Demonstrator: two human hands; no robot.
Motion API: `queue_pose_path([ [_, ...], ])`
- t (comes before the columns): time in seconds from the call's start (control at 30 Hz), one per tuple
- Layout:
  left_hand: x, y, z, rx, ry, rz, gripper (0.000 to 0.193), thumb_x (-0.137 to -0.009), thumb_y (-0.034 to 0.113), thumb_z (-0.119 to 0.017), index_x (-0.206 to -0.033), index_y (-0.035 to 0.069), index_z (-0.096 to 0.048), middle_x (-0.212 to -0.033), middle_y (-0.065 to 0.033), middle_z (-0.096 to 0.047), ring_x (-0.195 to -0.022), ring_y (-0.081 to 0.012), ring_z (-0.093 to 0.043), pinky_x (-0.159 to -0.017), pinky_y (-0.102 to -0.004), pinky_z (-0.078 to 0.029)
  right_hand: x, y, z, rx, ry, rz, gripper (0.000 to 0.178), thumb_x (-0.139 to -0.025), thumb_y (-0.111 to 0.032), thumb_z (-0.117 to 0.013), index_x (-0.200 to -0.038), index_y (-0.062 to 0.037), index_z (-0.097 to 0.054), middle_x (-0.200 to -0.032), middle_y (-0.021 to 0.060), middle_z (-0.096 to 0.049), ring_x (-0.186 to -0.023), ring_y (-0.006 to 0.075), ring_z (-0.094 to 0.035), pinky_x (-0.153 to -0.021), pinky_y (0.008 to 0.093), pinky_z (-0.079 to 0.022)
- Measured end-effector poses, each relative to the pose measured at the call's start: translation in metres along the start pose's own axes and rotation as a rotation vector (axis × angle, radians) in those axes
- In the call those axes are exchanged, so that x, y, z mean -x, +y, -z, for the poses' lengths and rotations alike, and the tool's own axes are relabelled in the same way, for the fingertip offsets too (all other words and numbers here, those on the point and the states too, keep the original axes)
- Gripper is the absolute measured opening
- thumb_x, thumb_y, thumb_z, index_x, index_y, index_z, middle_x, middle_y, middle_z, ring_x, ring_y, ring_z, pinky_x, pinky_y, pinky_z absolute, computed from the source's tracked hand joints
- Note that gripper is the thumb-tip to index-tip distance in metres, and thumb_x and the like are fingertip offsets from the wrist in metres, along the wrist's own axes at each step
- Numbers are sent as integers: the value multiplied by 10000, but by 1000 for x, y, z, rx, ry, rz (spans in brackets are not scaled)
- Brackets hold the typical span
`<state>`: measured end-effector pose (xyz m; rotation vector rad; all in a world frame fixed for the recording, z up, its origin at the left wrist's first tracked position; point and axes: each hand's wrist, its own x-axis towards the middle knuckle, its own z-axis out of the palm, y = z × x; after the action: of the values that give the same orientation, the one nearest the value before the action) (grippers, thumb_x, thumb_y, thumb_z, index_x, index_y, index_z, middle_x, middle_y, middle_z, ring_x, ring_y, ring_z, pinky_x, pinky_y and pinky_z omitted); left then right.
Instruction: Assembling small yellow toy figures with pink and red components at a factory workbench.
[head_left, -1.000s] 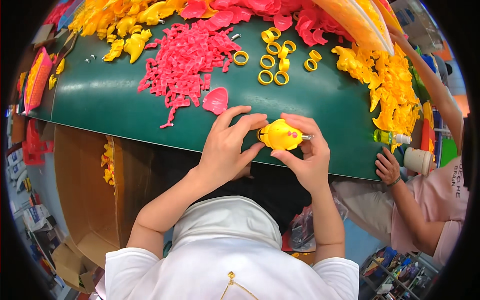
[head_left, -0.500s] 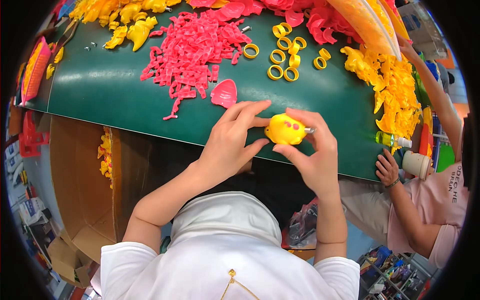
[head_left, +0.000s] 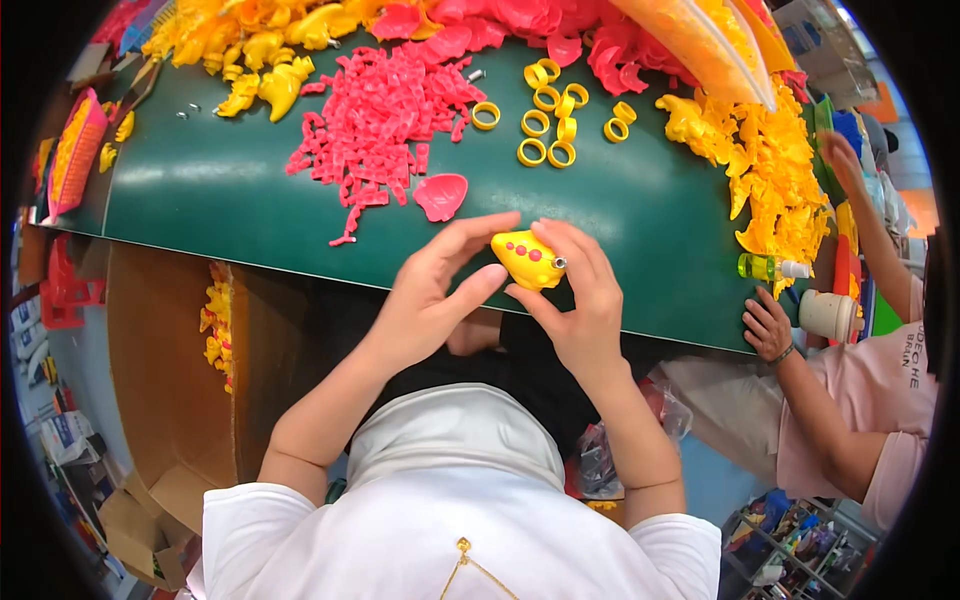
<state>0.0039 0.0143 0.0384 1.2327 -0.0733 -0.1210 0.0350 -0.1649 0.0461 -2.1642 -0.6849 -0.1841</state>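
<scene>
A small glossy yellow plastic toy (head_left: 526, 262), with a row of pink dots and a metal cylinder at its right end, is held above the table's near edge. My right hand (head_left: 588, 305) pinches it between thumb and fingers. My left hand (head_left: 432, 290) is beside the toy's pointed left end, its fingers stretched out and its thumb apart; whether a fingertip touches the toy I cannot tell. A pink shell-shaped piece (head_left: 440, 197) lies on the green table (head_left: 240, 210), just beyond my left hand.
Small pink pieces (head_left: 375, 120) are heaped beyond my hands, with several yellow rings (head_left: 567, 130) to their right. Yellow parts (head_left: 775, 190) pile up at the right, near a spray bottle (head_left: 768, 268). A co-worker's hand (head_left: 768, 325) rests at the table edge. An open cardboard box (head_left: 165, 370) stands at lower left.
The toy has turned, so its row of dots and the metal end now face up more. Both hands have shifted a little left in view, and the left fingers have drawn apart from the toy's end.
</scene>
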Motion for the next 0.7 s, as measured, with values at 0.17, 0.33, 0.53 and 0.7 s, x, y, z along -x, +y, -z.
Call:
queue_pose_path([
  [0.17, -3, -15, -11, 185, 127, -106, 140, -971, 76, -528, -1081, -10, -548, -1122, -115, -622, -996, -133, -602, -892, -280, -483, 12, -11, -10, -438, 17, -170, 512, -748, -61, -754, -1224, -2, -577, -1177, 134, -575, -1117, 235, -562, -946, 330, -456],
  [0.33, 27, -14, -3, 230, 254, -215, 94, -976, 83, -515, -1022, 12, -556, -1073, -125, -627, -1003, -159, -597, -905, -321, -484, 21, -43, -37, -631, 74, -222, 304, -812, -12, -679, -1115, 18, -666, -1173, 122, -544, -1092, 208, -552, -926, 314, -461],
  [0.53, 60, 9, 39, -234, 563, -336, 272, -1027, 250, -418, -847, 55, -476, -799, -70, -539, -830, -181, -561, -803, -315, -465, 0, -50, -70, -515, -136, 146, 339, -773, -31, -731, -1109, -48, -686, -1091, 98, -600, -990, 224, -566, -821, 290, -486],
  [0.7, 125, 49, 169, -719, 888, -324, 474, -1029, 395, -345, -703, 63, -441, -702, -60, -479, -693, -144, -510, -655, -298, -420, -43, -27, -45, -77, 20, 42, 314, -768, -91, -725, -1073, -48, -664, -1064, 119, -608, -997, 288, -554, -859, 373, -447],
])
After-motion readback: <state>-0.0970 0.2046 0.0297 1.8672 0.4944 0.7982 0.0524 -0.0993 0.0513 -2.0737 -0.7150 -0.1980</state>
